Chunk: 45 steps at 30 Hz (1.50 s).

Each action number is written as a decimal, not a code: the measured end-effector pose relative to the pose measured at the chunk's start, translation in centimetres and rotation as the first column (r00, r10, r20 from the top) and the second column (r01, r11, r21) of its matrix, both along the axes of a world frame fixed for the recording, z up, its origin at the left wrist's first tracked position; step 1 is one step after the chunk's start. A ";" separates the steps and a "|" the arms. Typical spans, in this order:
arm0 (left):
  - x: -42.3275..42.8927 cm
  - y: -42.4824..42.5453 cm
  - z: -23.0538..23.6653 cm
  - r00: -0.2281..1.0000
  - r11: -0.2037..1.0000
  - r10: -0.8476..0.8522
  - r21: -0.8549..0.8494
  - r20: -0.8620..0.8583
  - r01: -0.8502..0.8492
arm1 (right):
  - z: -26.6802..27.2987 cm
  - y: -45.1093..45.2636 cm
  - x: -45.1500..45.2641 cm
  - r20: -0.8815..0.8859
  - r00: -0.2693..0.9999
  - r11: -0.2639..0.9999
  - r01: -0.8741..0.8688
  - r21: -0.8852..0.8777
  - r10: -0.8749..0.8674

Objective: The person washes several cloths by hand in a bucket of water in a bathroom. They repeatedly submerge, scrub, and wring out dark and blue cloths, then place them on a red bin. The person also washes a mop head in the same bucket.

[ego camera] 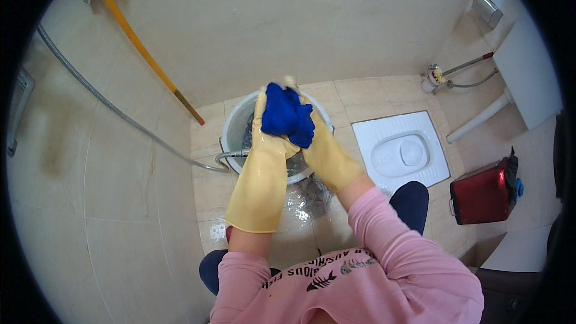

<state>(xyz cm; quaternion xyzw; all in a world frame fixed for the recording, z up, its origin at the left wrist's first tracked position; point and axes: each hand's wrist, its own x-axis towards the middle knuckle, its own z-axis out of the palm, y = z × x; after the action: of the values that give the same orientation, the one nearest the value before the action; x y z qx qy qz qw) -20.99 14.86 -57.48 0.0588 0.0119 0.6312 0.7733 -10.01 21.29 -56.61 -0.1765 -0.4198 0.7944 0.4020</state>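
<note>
A wet, bunched blue cloth (288, 114) is held between my two hands, above a white bucket (230, 110). My left hand (265, 137), in a yellow rubber glove, grips the cloth from the left. From the right my right hand (315, 137), gloved the same way, closes on it; the cloth hides part of its fingers. Inside the bucket are water and some dark cloth (247, 132), mostly covered by my hands and forearms. A metal shower hose (148, 132) runs over the bucket's left rim, its end hidden behind my left glove.
A yellow-handled mop (144, 49) leans in the left corner. To the right lie a white squat toilet (402, 150) and a red bin (481, 193). A toilet brush holder (429, 83) stands by the wall pipes. Behind the bucket's near side, a grey fluffy item (315, 195) rests on wet tiles.
</note>
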 end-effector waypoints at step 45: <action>-0.6 -1.7 5.1 0.343 0.585 0.640 0.146 -0.687 -0.798 | 1.6 -7.1 -1.5 0.096 0.902 0.907 0.418 0.047 -0.421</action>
<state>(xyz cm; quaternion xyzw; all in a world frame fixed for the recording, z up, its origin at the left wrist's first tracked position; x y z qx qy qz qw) -21.56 13.15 -52.34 0.1884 0.3854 0.8324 0.3509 -11.52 14.19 -55.00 -0.2986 -0.4021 0.6737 0.5433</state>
